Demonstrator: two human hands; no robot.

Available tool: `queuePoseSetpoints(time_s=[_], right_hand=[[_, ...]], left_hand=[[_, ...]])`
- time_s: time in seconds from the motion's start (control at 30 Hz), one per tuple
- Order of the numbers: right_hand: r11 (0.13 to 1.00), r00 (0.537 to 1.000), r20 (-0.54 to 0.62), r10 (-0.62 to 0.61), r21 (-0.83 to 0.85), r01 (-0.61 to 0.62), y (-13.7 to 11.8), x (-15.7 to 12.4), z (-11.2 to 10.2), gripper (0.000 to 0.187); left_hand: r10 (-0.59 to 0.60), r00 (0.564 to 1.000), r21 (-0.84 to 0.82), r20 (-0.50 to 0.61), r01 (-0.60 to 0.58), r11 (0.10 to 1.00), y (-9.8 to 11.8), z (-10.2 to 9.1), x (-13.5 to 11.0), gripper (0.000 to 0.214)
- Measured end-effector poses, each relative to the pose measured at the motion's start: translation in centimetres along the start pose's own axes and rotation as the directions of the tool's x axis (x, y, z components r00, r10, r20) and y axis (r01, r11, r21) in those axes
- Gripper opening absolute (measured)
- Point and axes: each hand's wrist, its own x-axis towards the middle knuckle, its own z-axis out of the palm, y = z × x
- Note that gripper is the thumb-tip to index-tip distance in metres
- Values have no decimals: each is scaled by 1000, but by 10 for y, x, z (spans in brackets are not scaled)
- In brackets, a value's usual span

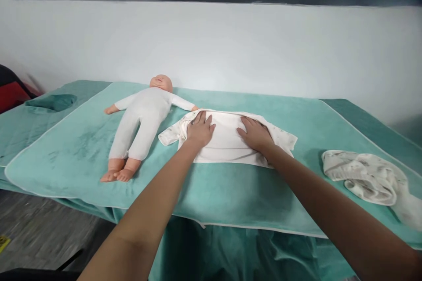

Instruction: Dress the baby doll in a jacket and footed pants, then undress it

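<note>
A small white baby garment [227, 140] lies folded flat on the teal blanket [231, 193]. My left hand [199, 130] rests palm down on its left part, fingers stretched out. My right hand [254, 134] lies flat on its right part, fingers also spread. Both hands hold nothing. Left of the garment a baby doll [141, 118] in a white suit lies on its back, arms out, feet toward me.
A crumpled patterned cloth [365, 178] lies at the right of the blanket. A folded teal cloth [51, 102] sits at the far left. A white wall stands behind the bed. A red and black object [11, 92] shows at the left edge.
</note>
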Motion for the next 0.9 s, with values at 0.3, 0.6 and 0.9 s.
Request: queuePoseSetpoints(time_s=[0.3, 0.6, 0.9], right_hand=[[1000, 999, -39, -1, -5, 1, 1, 2, 6, 65], [918, 921, 24, -389, -74, 390, -8, -9, 5, 46], [968, 967, 51, -249, 4, 249, -26, 4, 10, 48]], left_hand=[[16, 999, -44, 43, -14, 999, -11, 18, 9, 56], [37, 979, -226, -199, -83, 971, -5, 2, -22, 38], [-267, 862, -143, -432, 226, 963, -52, -31, -108, 41]])
